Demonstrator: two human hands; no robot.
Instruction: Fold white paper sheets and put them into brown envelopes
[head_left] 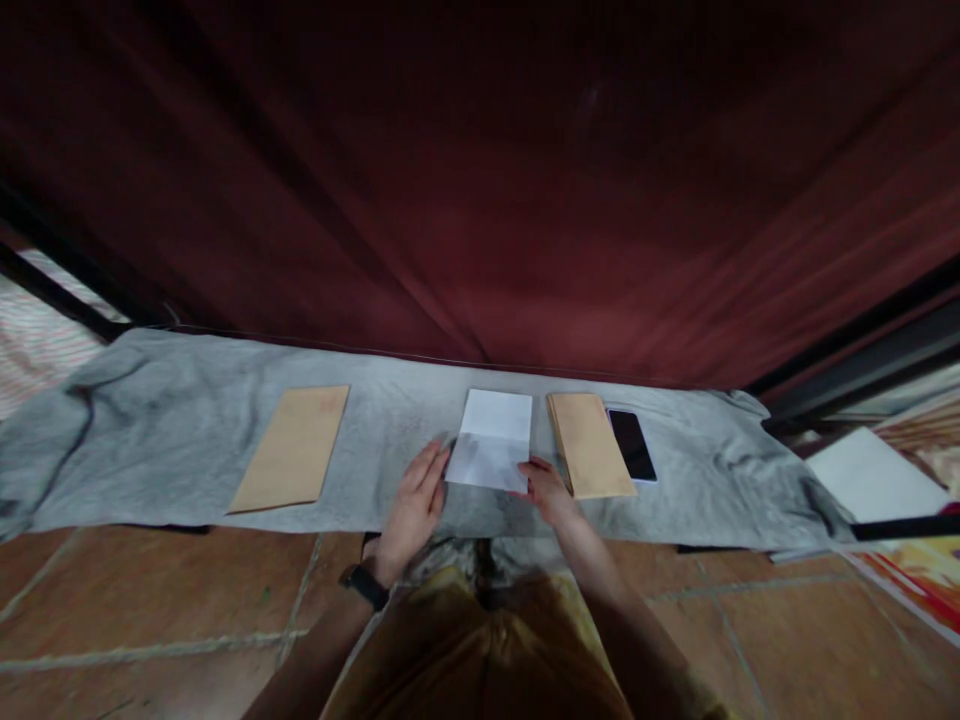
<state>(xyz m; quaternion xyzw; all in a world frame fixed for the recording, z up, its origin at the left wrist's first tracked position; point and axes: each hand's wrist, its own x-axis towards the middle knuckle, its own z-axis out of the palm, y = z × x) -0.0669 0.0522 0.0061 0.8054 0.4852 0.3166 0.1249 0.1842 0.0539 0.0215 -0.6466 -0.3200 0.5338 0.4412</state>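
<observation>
A white sheet of paper (491, 437) lies on a grey cloth (172, 430), its near part lifted in a fold. My left hand (415, 505) rests flat beside the sheet's near left corner, fingers stretched out, a black watch on the wrist. The near right corner is pinched by my right hand (546, 489). A stack of brown envelopes (590, 445) lies just right of the sheet. A single brown envelope (292, 448) lies further to the left.
A black phone (631, 444) lies next to the envelope stack on its right. A dark red curtain (480, 190) hangs behind the cloth. White paper (874, 477) and colourful printed material sit at the far right. Brown floor tiles (150, 600) are in front.
</observation>
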